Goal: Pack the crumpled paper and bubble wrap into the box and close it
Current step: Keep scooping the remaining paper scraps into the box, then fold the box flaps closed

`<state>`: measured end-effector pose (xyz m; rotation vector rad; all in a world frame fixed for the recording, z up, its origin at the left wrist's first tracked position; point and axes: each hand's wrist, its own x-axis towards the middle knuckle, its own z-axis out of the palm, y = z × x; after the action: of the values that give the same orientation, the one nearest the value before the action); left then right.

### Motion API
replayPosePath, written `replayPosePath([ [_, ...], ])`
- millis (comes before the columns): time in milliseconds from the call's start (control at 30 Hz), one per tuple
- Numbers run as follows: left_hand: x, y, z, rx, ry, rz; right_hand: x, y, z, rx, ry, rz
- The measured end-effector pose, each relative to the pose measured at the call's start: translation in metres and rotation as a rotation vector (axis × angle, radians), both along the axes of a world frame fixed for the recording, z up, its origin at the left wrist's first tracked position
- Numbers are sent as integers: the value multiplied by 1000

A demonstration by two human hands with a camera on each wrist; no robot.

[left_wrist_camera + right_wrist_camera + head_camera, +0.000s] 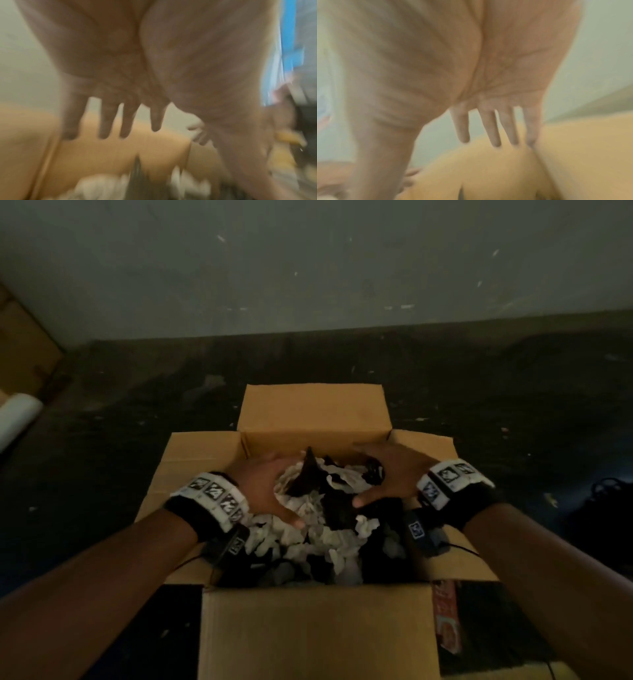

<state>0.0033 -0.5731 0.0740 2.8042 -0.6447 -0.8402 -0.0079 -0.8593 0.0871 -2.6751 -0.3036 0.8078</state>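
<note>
An open cardboard box [308, 628] sits on the dark floor with all its flaps spread out. Inside lies a heap of white crumpled paper [308, 508] mixed with dark pieces; I cannot single out bubble wrap. My left hand [263, 484] and right hand [390, 474] are over the heap, one on each side of its raised middle, palms turned inward. In the blurred left wrist view the fingers [104, 121] are straight and spread above the cardboard [111, 155] and white paper [96, 186]. The right wrist view also shows straight fingers [489, 128] above cardboard [488, 169].
A white roll [17, 412] and a cardboard sheet [24, 344] lie at the far left by the wall. A black object [603, 494] sits on the floor at the right. A red printed item [445, 614] lies beside the near flap.
</note>
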Motion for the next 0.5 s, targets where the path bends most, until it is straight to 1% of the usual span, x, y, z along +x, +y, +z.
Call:
replayPosePath([
  [67, -12, 19, 16, -94, -120, 89, -18, -24, 9, 28, -139, -85],
  [100, -18, 29, 23, -131, -189, 139, -28, -36, 11, 41, -174, -139],
  [167, -31, 56, 26, -164, -278, 251, -49, -60, 8, 37, -172, -269],
  [200, -38, 69, 25, -130, -286, 319, -60, -69, 6, 16, -131, -333],
  [267, -50, 100, 15, 1, -233, 483, -80, -87, -8, -23, -42, -416],
  [333, -61, 129, 0, 100, -105, 638, -97, -101, -25, -17, 52, -459],
  [367, -67, 142, -7, 111, -20, 673, -105, -106, -34, 5, 101, -482],
  [433, -84, 155, -14, 54, 113, 642, -119, -111, -45, 75, 185, -514],
  [500, -96, 158, -17, -18, 160, 614, -129, -110, -49, 139, 218, -533],
])
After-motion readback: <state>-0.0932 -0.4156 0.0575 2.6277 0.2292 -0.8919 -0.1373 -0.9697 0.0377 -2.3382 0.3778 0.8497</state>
